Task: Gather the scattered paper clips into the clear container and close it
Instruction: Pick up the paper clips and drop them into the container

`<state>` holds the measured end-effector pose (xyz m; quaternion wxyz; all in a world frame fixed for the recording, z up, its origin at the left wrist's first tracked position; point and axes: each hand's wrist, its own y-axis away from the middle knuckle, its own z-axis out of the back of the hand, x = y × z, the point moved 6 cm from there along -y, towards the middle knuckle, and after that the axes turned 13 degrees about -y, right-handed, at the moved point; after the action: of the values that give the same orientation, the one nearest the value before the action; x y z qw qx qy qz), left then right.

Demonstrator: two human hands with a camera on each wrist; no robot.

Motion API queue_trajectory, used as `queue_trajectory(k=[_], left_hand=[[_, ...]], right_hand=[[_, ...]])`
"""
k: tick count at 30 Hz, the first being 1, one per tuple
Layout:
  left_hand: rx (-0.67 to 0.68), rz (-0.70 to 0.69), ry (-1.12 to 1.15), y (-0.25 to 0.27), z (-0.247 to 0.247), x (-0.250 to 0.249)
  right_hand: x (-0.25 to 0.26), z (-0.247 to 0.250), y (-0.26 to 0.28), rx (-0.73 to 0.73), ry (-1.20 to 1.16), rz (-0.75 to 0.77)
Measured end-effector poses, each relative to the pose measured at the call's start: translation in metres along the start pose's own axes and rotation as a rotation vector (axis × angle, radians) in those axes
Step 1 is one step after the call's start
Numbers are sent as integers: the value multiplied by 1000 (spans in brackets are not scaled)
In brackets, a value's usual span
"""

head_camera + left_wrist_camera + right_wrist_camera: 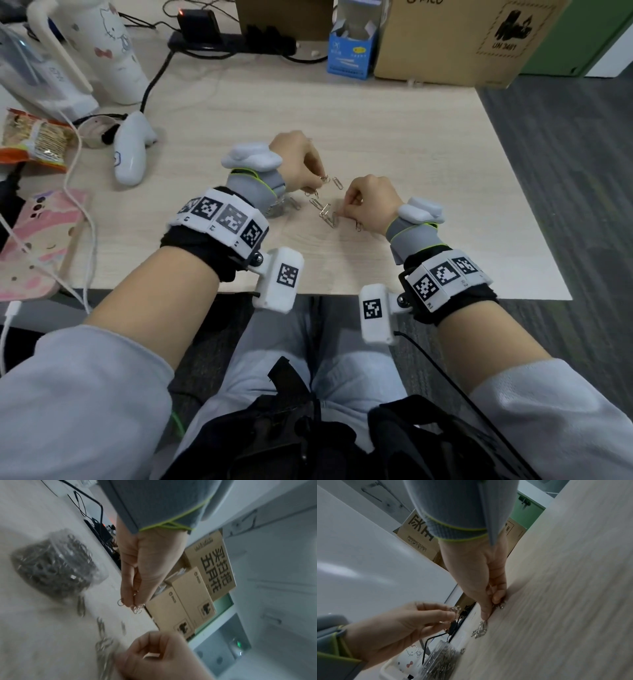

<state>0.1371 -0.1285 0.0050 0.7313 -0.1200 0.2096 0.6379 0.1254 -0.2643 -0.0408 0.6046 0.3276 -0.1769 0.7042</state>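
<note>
Far left of the desk [394, 113] there's a pink phone [37, 246] with a white cable [80, 192] across it, a snack bag [34, 140], a white cat bottle [113, 48] and a white controller [132, 150].

The clear tub [56, 566] sits on the desk right under the left wrist, mostly hidden in the head view. In the wrist views it's already packed with clips, and I can't see a lid on it.

Left hand [301, 161] is up off the desk, fingertips pinched tight on a few clips [323, 179].

Between the hands, loose clips [325, 210] lie scattered on the wood, a small bunch of them touching each other.

Right hand [370, 205] is down on the desk with its fingers curled, thumb and forefinger pinching a clip at the edge of that bunch. More clips poke out under the palm.

Further back there's a blue box [352, 44] and a cardboard box [462, 37].
</note>
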Motion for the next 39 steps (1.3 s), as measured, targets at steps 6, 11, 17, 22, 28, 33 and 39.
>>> queue_trajectory(k=[6,11,17,22,28,33,39], left_hand=[[-64,84,122,9,38,41],[-65,91,-37,18,37,54],[-75,84,-124,22,31,52],[-54,48,-98,26,34,48],[-130,62,-118,32,35,51],[25,66,-247,36,10,54],[-1,115,-213,41,12,63]], right_hand=[[11,-13,-10,17,-110,4],[15,-19,-9,32,-232,10],[25,-23,-6,61,-147,-4],[31,-25,-5,84,-128,35],[38,-19,-6,24,-56,113],[41,-27,-4,3,12,117],[42,-30,-3,12,32,105]])
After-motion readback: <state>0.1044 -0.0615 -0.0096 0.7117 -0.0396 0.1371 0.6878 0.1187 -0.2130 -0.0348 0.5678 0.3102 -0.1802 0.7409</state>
